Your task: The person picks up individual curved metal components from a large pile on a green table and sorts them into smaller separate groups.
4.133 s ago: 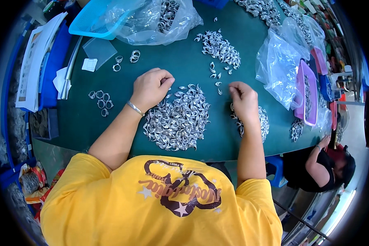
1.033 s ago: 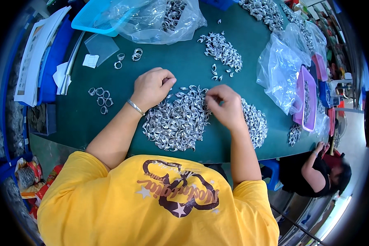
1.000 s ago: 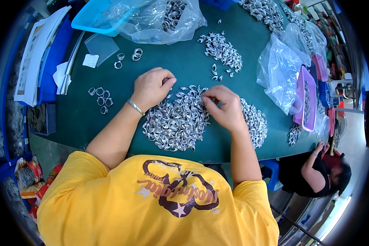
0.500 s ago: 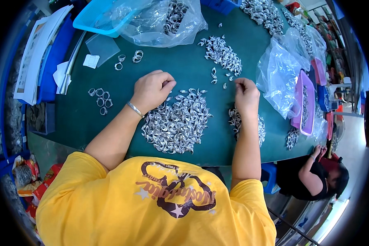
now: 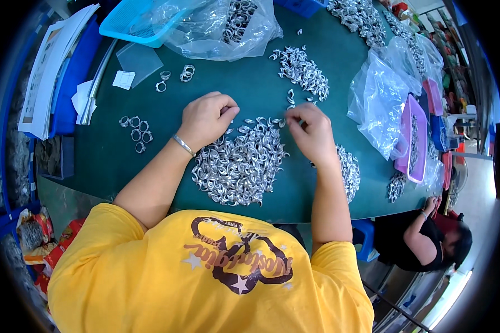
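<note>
At green table [image 5: 103, 164] | hands [image 5: 206, 119] [image 5: 315, 134] loosely curled near crescent pile [image 5: 238, 166], hold unclear | yellow shirt [image 5: 133, 272]: printed lettering [image 5: 239, 258]

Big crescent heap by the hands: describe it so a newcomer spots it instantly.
On the green table, look near the yellow shirt, between the left forearm and right forearm. There lies a wide heap of silvery crescents, broader than the smaller heap to its right, which the right forearm partly hides.
</note>
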`<state>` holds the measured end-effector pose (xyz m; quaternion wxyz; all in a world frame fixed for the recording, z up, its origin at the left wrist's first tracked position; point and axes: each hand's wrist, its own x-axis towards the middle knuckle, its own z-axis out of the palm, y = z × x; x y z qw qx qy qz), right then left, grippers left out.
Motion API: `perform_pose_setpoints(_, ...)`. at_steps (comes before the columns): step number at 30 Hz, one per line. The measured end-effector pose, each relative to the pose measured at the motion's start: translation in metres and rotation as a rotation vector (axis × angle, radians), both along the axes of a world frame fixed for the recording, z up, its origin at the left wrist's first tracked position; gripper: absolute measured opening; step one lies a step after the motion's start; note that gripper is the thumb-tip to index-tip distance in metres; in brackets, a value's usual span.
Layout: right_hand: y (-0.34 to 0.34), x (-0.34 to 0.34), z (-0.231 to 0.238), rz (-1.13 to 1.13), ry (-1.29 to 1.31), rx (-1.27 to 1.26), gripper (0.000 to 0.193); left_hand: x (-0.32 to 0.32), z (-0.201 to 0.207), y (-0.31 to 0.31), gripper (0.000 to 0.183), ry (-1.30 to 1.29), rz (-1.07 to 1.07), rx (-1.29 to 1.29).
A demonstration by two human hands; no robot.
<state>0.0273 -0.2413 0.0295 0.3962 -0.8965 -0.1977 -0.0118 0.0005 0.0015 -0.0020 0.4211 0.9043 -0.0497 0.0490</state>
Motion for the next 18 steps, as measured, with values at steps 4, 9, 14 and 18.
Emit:
perform_pose_setpoints(4,-0.002,0.012,-0.024,-0.117,-0.204,-0.155,0.009,0.001,0.002,-0.002,0.01,0.024,-0.01,0.012)
perform_pose_setpoints(9,-0.014,0.008,-0.013,-0.253,0.065,-0.297,0.008,0.001,-0.002,-0.001,0.011,0.012,-0.011,0.006)
perform_pose_setpoints(14,-0.028,0.003,0.0,-0.204,-0.025,-0.451,0.008,-0.001,0.002,0.001,0.011,0.042,-0.008,0.016)
perform_pose_setpoints(18,-0.062,0.006,0.03,-0.189,0.237,-0.655,0.011,0.0,0.001,-0.002,0.011,0.018,-0.001,0.016)
